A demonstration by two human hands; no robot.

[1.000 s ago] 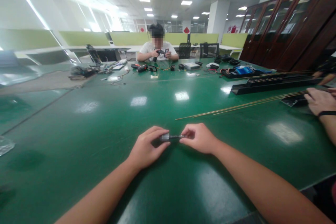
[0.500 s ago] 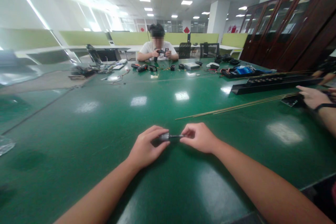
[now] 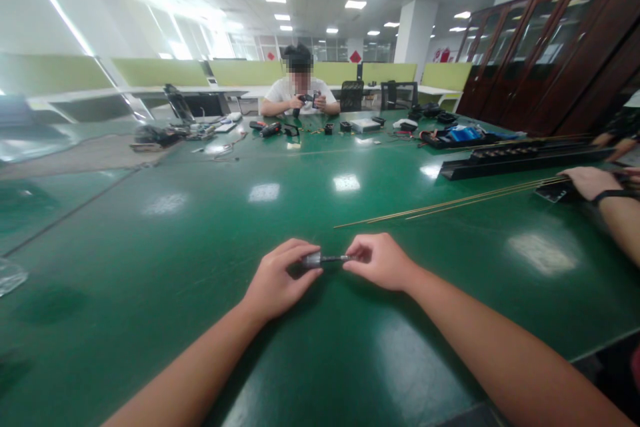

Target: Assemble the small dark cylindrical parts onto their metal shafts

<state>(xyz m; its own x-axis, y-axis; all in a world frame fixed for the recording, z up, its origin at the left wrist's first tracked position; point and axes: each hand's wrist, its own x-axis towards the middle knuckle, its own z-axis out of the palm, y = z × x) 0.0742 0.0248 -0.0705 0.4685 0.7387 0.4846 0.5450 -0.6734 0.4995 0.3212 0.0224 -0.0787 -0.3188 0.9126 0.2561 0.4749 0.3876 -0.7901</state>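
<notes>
Just above the green table (image 3: 200, 320), a small grey cylinder (image 3: 313, 259) is gripped between the thumb and fingers of my left hand (image 3: 280, 279). A thin dark rod (image 3: 331, 259) runs out of the cylinder to the right. My right hand (image 3: 383, 263) pinches the rod's far end between thumb and forefinger. Both hands are closed on this one piece, a short gap apart. My fingers hide the cylinder's left part and the tip of the rod.
Thin brass-coloured rods (image 3: 450, 204) lie beyond my right hand, reaching another person's hand (image 3: 593, 185). A long black channel (image 3: 520, 163) lies behind them. Across the table sits a person (image 3: 299, 90), with tools (image 3: 270, 129) and small parts in front.
At the right, the other person's hand has shifted slightly and its fingers are now lower over the black piece. My own hands have barely moved.
</notes>
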